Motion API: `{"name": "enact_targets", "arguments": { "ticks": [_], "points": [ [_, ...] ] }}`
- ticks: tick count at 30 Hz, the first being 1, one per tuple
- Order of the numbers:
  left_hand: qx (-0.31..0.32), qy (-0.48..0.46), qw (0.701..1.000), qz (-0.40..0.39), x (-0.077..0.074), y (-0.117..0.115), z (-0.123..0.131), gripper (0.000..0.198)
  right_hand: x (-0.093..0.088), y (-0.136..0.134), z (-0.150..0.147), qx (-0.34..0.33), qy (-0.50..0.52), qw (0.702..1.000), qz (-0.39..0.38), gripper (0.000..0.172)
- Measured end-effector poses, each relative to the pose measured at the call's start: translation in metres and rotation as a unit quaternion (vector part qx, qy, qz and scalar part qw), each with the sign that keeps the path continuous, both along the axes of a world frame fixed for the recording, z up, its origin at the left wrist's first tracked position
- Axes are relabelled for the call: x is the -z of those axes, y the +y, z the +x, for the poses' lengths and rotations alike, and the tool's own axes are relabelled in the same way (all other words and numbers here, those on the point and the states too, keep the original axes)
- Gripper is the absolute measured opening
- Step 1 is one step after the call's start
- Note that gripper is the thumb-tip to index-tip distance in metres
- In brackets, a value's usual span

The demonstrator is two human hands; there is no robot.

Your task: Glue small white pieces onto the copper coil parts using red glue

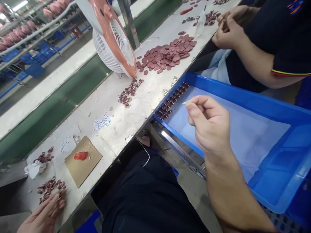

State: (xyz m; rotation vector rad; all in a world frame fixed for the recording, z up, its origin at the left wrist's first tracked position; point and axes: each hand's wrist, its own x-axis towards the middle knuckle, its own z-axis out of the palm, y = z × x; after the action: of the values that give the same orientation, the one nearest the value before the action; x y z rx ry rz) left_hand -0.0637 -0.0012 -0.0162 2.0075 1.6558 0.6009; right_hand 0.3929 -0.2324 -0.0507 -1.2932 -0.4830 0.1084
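At the lower left, my left hand (47,210) is at the edge of a pile of small dark red pieces (50,188). Its thumb and fingers are pinched together by one of these pieces, partly hidden. My right hand (210,121) is raised over a blue tray (269,191), thumb and index finger closed on a tiny white piece (184,103). Rows of dark red pieces (172,101) line the tray's left end on a pale sheet (252,129). On the worktable, a brown square board (81,173) bears a red-orange blob (81,155).
An orange and white fan (116,45) stands on the table beside a heap of flat reddish ovals (167,53). Tiny white pieces (102,122) and more dark red pieces (130,93) lie nearer. A co-worker's hands (230,29) are at the upper right.
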Motion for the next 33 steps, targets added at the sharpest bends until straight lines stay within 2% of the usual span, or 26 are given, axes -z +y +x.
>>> {"name": "enact_targets", "arguments": {
  "ticks": [3, 6, 9, 11, 15, 18, 21, 24, 27, 31, 33],
  "points": [
    [-0.058, 0.027, 0.998, -0.024, -0.008, -0.006, 0.004, 0.068, 0.003, -0.003, -0.002, -0.003, 0.011, 1.000, 0.005, 0.008],
    [-0.119, 0.105, 0.987, -0.009, -0.012, -0.007, 0.000, 0.036, 0.003, -0.001, -0.006, -0.013, 0.026, 1.000, 0.011, 0.008],
    [-0.124, 0.161, 0.979, -0.007, -0.007, -0.002, -0.005, 0.012, 0.000, 0.003, -0.011, -0.020, 0.043, 0.999, 0.016, 0.009],
    [-0.108, 0.174, 0.979, -0.018, -0.001, 0.002, -0.009, 0.015, -0.003, 0.007, -0.015, -0.025, 0.056, 0.998, 0.015, 0.010],
    [-0.078, 0.148, 0.985, -0.039, 0.008, 0.004, -0.017, 0.040, -0.006, 0.018, -0.027, -0.055, 0.091, 0.994, 0.000, 0.013],
    [-0.032, 0.102, 0.993, -0.055, 0.013, 0.003, -0.025, 0.046, -0.005, 0.031, -0.040, -0.103, 0.132, 0.986, -0.016, 0.018],
    [-0.021, 0.061, 0.996, -0.062, 0.019, 0.001, -0.034, 0.052, -0.007, 0.048, -0.056, -0.161, 0.183, 0.969, -0.030, 0.024],
    [-0.038, 0.027, 0.996, -0.071, 0.023, 0.003, -0.043, 0.051, -0.017, 0.070, -0.074, -0.241, 0.254, 0.936, -0.030, 0.030],
    [-0.078, -0.022, 0.990, -0.112, 0.021, 0.005, -0.049, 0.049, -0.032, 0.090, -0.096, -0.336, 0.343, 0.877, -0.035, 0.033],
    [-0.182, -0.115, 0.950, -0.227, 0.013, 0.007, -0.052, 0.056, -0.050, 0.110, -0.123, -0.425, 0.444, 0.786, -0.069, 0.038],
    [-0.237, -0.179, 0.924, -0.241, 0.009, 0.005, -0.049, 0.058, -0.057, 0.119, -0.132, -0.450, 0.481, 0.746, -0.093, 0.042]
  ]
}}
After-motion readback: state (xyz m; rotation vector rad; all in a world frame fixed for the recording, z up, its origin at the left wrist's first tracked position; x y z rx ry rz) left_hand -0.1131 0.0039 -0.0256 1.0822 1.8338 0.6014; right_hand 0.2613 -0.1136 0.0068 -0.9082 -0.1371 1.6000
